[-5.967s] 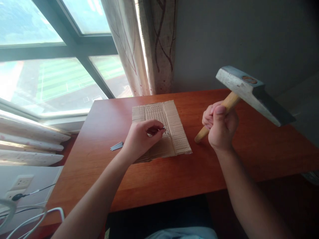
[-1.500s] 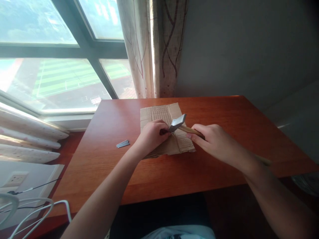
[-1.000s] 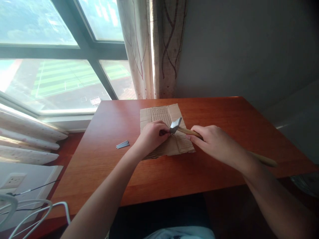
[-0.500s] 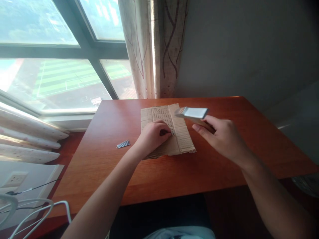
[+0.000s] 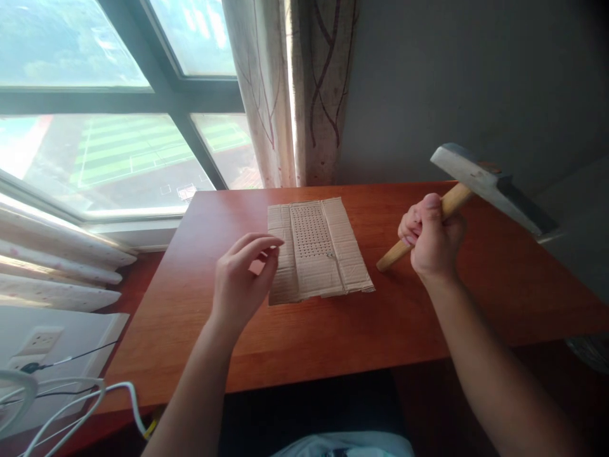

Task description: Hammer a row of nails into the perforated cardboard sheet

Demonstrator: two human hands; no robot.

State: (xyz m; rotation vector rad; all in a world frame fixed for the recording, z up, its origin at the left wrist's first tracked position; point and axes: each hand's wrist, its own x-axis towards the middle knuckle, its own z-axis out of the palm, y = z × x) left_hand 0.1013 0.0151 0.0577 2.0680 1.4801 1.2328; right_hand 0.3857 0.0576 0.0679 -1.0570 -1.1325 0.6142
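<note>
My right hand (image 5: 435,238) is wrapped round the wooden handle of a hammer (image 5: 454,202), raised above the right side of the table with its metal head up. Just left of a flat piece of cardboard (image 5: 309,279), my left hand (image 5: 245,276) hovers with bent fingers. A small gap shows between thumb and forefinger, and I see nothing in them. Rows of small dark holes (image 5: 311,231) cover the cardboard's middle panel. A tiny bit of something, too small to make out, sits at the lower right corner of those rows.
The cardboard lies on a reddish-brown wooden table (image 5: 333,336). A window (image 5: 118,146) and a patterned curtain (image 5: 266,89) stand behind it, with a grey wall (image 5: 428,89) to the right. White cables (image 5: 99,387) hang at the lower left beside a wall socket (image 5: 42,341).
My right hand has lifted the hammer up and right, away from the cardboard. My left hand has left the cardboard's holes and moved left, now covering where several nails lay.
</note>
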